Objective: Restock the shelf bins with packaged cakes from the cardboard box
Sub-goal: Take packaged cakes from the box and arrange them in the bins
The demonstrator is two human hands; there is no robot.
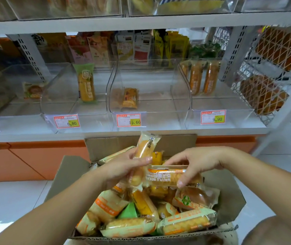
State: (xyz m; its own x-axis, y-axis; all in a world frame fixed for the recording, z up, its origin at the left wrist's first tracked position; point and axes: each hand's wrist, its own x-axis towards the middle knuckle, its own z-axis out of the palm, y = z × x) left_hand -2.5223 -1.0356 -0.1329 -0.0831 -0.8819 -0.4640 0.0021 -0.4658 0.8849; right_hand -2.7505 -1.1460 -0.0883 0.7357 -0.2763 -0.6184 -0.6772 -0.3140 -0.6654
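Observation:
An open cardboard box (104, 144) full of several packaged cakes sits below the shelf. Over the box, my left hand (123, 169) grips an upright long cake pack (145, 145) whose top sticks up past my fingers. My right hand (194, 164) holds a waffle bread pack (164, 177) lying sideways, thumb underneath. Three clear shelf bins stand above: the left bin (59, 105) holds a green-wrapped cake (86, 84), the middle bin (159, 105) a small cake (130, 98), the right bin (229, 110) several long cakes (203, 78).
Price tags (128, 120) hang on the bin fronts. A white wire basket (265, 71) with orange packs stands at the right. An orange cabinet front (35, 156) runs under the shelf. More snack packs (141, 46) line the shelf's back, and another shelf of bins sits above.

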